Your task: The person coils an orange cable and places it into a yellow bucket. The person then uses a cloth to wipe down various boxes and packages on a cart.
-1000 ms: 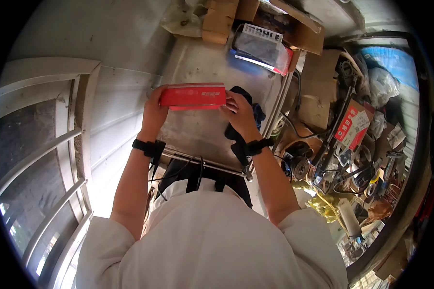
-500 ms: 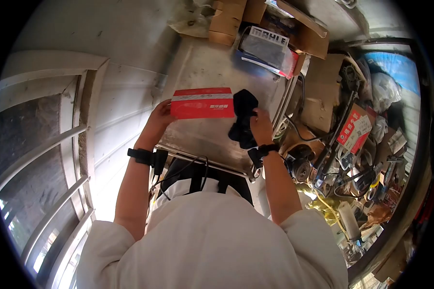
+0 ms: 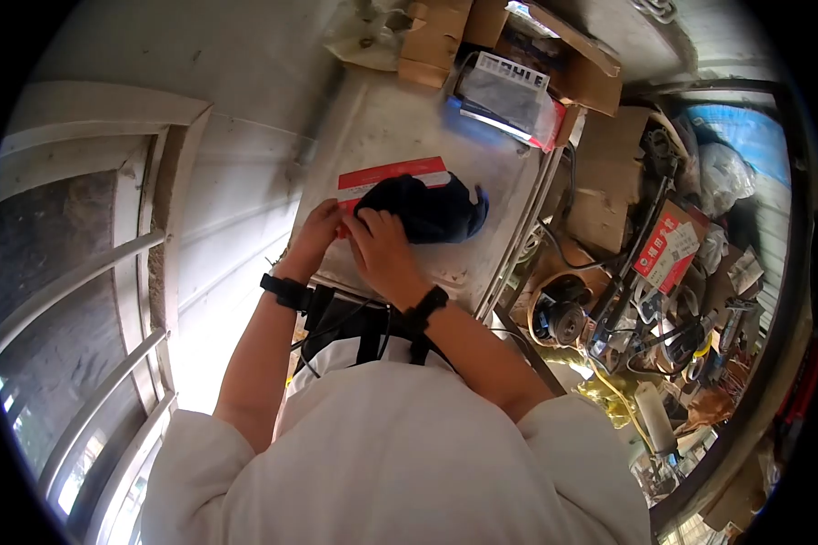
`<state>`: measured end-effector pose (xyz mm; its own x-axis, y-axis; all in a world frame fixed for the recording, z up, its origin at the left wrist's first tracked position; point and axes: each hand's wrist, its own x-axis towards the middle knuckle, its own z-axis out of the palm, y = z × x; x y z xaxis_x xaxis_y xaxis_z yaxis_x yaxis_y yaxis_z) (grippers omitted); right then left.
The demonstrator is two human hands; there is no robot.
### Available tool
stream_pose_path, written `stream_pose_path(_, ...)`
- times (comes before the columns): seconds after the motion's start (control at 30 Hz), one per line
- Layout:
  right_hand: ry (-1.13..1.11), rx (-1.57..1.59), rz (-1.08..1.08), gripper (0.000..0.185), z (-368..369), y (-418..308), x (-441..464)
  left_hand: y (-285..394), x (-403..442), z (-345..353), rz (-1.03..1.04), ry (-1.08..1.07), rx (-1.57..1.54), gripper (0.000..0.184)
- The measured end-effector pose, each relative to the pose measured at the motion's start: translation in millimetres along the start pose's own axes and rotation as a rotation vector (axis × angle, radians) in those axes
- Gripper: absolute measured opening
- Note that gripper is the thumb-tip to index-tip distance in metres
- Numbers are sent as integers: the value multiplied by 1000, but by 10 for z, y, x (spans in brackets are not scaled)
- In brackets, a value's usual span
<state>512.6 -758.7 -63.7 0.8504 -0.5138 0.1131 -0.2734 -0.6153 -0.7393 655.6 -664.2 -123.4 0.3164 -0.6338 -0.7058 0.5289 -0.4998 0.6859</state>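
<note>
My left hand (image 3: pixel 318 231) grips the near left corner of a red box (image 3: pixel 393 170) with a white band. A dark, soft cloth (image 3: pixel 427 211) lies across the right and near part of that box and hides most of its face. My right hand (image 3: pixel 384 252) is closed on the cloth's left end, its fingers close beside my left hand. Both are above a worn metal tabletop (image 3: pixel 354 118). Black bands circle both wrists.
At the table's far end stand a MAHLE box (image 3: pixel 509 82) and open cardboard boxes (image 3: pixel 433 41). Clutter crowds the right side: a red and white carton (image 3: pixel 668 245), cables and a coil (image 3: pixel 565 320). A barred window (image 3: pixel 91 291) is on the left.
My right hand has moved left with the cloth, from beside the red box to over it. The box has tilted slightly, and its lettering is now covered.
</note>
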Motion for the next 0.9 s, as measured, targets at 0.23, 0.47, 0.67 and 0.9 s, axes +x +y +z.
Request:
stream_pose_path(0.23, 209, -276, -13, 28, -154, 505, 81, -50, -118, 141, 81, 64, 193, 13)
stream_pose_path(0.47, 336, -211, 467, 16, -216, 1337, -214, -142, -18, 100, 212, 101, 364, 16)
stream_pose_path(0.67, 57, -162, 55, 14, 120, 315, -93, -219, 13, 106, 139, 118, 211, 11)
stream_pose_path(0.9, 43, -339, -65, 10, 275, 512, 63, -260, 38, 45, 183, 15, 414, 9)
